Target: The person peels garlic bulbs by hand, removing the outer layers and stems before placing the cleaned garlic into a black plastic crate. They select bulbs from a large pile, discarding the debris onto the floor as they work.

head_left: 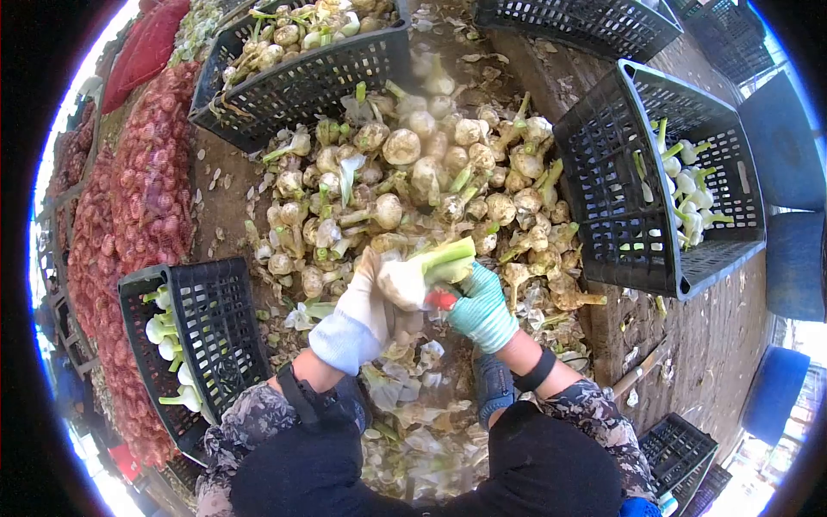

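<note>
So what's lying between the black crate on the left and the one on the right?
In the head view, between the left crate and right crate lies the garlic pile, plus both gloved hands.

Left hand (pixel 357 314) in a white knit glove; right hand (pixel 481 308) in a teal glove. 2 dark bands, 1 at each wrist. Sleeves grey-brown with a mottled floral print. Black trousers, dark blue shoe.

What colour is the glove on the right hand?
Teal green, seen in the head view on the right hand.
</note>
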### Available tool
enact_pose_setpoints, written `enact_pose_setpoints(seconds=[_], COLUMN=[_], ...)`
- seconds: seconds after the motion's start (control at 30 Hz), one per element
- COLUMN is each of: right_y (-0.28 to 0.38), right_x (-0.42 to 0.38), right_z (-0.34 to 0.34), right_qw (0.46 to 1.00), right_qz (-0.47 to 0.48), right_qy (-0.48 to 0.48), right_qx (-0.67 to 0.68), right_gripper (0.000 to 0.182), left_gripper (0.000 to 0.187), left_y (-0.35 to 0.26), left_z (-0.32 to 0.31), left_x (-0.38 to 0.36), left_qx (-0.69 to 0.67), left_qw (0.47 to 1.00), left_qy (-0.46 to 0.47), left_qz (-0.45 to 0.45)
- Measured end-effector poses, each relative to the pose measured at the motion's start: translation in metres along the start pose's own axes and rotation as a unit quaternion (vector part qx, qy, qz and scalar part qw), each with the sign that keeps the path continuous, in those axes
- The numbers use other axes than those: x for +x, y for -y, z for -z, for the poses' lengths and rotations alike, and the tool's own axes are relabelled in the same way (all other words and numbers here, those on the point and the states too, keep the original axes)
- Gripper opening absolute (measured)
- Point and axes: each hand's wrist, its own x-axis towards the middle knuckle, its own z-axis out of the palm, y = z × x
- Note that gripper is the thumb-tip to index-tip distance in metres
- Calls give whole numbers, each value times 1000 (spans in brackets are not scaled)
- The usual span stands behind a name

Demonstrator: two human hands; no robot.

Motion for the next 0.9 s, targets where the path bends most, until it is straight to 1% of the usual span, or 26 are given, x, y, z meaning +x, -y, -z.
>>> enact_pose_setpoints(seconds=[0.03,0.07,0.1,0.13,0.2,0.23,0.27,0.3,0.33,0.37,0.4,0.43,0.47,0.5,0.53,0.57,0.6,0.63,0.67,0.73,0.77,0.87,0.9], right_y=[7,5,2,5,12,22,27,22,21,19,19,25,25,24,22,19,18,22,25,21,21,42,56], right_x=[-2,-2,-3,-1,2,3,4,3,1,0,-1,-1,-3,-7,-7,-5,-6,-9,-11,-8,-7,-5,-4], right_z=[-1,3,12,17,12,10,9,9,6,2,-1,3,3,2,2,3,1,1,2,5,5,7,5], right_qw=[988,979,968,953,952,954,956,962,973,982,988,994,984,971,953,905,902,891,880,909,922,962,970], right_qz=[-98,-150,-201,-252,-252,-248,-243,-212,-165,-118,-71,-65,-91,-115,-139,-197,-171,-169,-169,-142,-130,-129,-177], right_qy=[15,32,47,62,32,26,20,28,6,-15,-35,-17,-29,-41,-52,-49,-65,-70,-74,-86,-91,-31,-11], right_qx=[120,132,143,154,170,168,166,171,159,146,133,91,150,207,264,372,390,414,439,382,353,238,168], right_gripper=[21,21,21,22,23,23,23,26,24,23,21,18,18,18,19,27,33,31,29,23,21,19,21], left_gripper=[70,69,66,66,65,62,63,64,66,67,66,66,65,60,59,58,57,55,55,54,55,57,69], left_y=[3,4,2,5,10,11,14,18,18,15,11,5,2,1,-2,-6,-9,-9,-5,0,-2,6,7], left_z=[-7,-10,15,10,-2,0,3,6,2,-2,-7,-13,-16,-11,-11,-13,-13,-7,-5,-3,3,6,8], left_x=[4,6,3,4,4,3,2,1,0,-2,-7,-11,-13,-14,-15,-16,-15,-16,-14,-8,-8,5,3], left_qx=[-23,-45,-31,-4,53,-39,51,140,227,193,162,130,98,102,53,5,-42,-22,-2,40,114,83,135], left_qw=[997,988,998,1000,997,999,995,981,956,961,970,978,984,989,996,999,998,999,999,992,983,981,974], left_qy=[-76,-151,60,24,-48,-8,-35,-62,-88,-120,-116,-111,-106,-45,-15,15,46,47,8,-69,-107,-25,-42], left_qz=[-1,-1,18,-1,-40,-25,-72,-118,-162,-158,-140,-121,-103,-100,-74,-46,-18,-11,-41,-100,-100,-171,-175])
